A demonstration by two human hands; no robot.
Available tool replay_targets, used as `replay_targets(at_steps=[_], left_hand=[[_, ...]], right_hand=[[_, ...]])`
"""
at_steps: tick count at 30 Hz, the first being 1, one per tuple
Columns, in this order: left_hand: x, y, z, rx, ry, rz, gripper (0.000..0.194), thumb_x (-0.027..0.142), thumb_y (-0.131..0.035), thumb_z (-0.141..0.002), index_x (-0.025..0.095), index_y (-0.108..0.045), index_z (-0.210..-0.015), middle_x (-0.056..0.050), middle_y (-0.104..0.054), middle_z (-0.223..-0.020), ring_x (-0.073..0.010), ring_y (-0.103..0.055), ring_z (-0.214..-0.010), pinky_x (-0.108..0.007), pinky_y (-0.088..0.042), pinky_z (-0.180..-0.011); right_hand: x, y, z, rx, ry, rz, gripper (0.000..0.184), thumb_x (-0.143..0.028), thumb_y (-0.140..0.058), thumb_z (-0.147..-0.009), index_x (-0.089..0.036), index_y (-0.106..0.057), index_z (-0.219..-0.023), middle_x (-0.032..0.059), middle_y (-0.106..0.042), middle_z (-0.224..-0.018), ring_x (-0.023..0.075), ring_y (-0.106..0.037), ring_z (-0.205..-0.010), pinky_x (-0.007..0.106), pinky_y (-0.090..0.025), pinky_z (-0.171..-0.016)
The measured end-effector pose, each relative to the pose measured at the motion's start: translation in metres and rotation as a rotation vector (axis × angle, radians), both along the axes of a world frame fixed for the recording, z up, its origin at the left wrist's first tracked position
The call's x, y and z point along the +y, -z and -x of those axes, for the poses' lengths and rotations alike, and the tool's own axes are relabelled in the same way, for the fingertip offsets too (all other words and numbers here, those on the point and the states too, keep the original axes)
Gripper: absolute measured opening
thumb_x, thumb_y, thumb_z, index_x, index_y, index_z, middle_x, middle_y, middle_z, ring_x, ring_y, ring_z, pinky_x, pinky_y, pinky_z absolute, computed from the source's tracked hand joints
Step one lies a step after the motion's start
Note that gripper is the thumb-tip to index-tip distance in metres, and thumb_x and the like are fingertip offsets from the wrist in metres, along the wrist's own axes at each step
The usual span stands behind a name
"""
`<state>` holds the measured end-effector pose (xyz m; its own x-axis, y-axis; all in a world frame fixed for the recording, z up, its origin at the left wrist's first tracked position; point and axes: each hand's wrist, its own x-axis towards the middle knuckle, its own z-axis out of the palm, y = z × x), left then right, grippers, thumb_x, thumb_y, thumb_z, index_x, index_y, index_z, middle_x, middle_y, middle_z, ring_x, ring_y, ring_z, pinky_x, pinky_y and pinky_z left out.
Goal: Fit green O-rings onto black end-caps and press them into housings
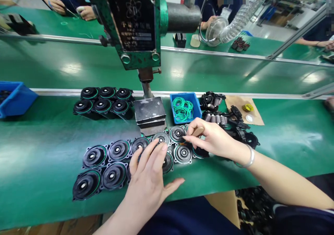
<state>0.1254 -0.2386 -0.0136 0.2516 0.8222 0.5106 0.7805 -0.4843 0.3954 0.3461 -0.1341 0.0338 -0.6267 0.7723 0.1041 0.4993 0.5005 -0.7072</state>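
Note:
Two rows of round black housings (111, 176) lie on the green table, several with a green rubber ring around the rim and a pale centre. Over the middle of these rows my left hand (147, 179) is open, fingers spread and thumb out; its fingertips reach a housing (161, 137), though contact is hard to tell. My right hand (208, 137) is closed in a pinch on a brown stick-like tool (198, 131), whose rounded end shows between the fingers. The tool's other end, hidden by my fingers, is close to another housing (177, 134).
A green hand press (138, 26) stands ahead over a metal block (150, 110). Green rings fill a blue bin (185, 119). Assembled black units (103, 104) stand back left; dark parts (214, 116) and cardboard (257, 115) lie right. Co-workers' hands (87, 12) are across the bench.

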Motion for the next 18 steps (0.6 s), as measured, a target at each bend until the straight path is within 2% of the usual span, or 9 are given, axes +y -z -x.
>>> replay_targets(at_steps=[6, 11, 15, 18], left_hand=[[0.001, -0.002, -0.002, 0.032, 0.029, -0.001, 0.079, 0.039, -0.076, -0.083, 0.013, -0.033, -0.144, -0.018, -0.067, -0.124, -0.0324, -0.056, -0.127, -0.05, -0.029, -0.111], [0.003, 0.0, -0.006, 0.043, 0.066, 0.033, 0.08, 0.04, -0.074, -0.084, 0.014, -0.031, -0.146, -0.018, -0.066, -0.126, -0.0327, -0.055, -0.127, -0.049, -0.028, -0.11], [0.001, 0.0, -0.007, 0.051, 0.08, 0.045, 0.081, 0.039, -0.074, -0.085, 0.013, -0.029, -0.147, -0.018, -0.066, -0.126, -0.0329, -0.055, -0.127, -0.049, -0.029, -0.108], [-0.001, -0.003, -0.004, 0.061, 0.069, 0.044, 0.079, 0.039, -0.073, -0.085, 0.012, -0.031, -0.145, -0.019, -0.065, -0.127, -0.0332, -0.055, -0.126, -0.049, -0.031, -0.106]], right_hand=[[-0.038, 0.011, -0.011, 0.032, 0.165, -0.045, 0.013, -0.022, -0.057, -0.096, -0.022, -0.046, -0.091, -0.0081, -0.061, -0.061, 0.0066, -0.06, -0.049, 0.017, -0.046, -0.052], [-0.065, 0.019, -0.008, 0.054, 0.256, -0.091, 0.017, -0.026, -0.061, -0.095, -0.023, -0.047, -0.085, -0.0061, -0.066, -0.06, 0.0095, -0.066, -0.056, 0.019, -0.049, -0.054], [-0.071, 0.02, 0.006, 0.231, 0.248, -0.113, 0.028, -0.028, -0.067, -0.091, -0.024, -0.042, -0.078, -0.0066, -0.064, -0.055, 0.0121, -0.067, -0.058, 0.023, -0.052, -0.057], [-0.067, 0.017, 0.014, 0.346, 0.274, -0.162, 0.031, -0.025, -0.072, -0.088, -0.023, -0.043, -0.077, -0.0048, -0.065, -0.061, 0.0116, -0.067, -0.06, 0.023, -0.053, -0.057]])
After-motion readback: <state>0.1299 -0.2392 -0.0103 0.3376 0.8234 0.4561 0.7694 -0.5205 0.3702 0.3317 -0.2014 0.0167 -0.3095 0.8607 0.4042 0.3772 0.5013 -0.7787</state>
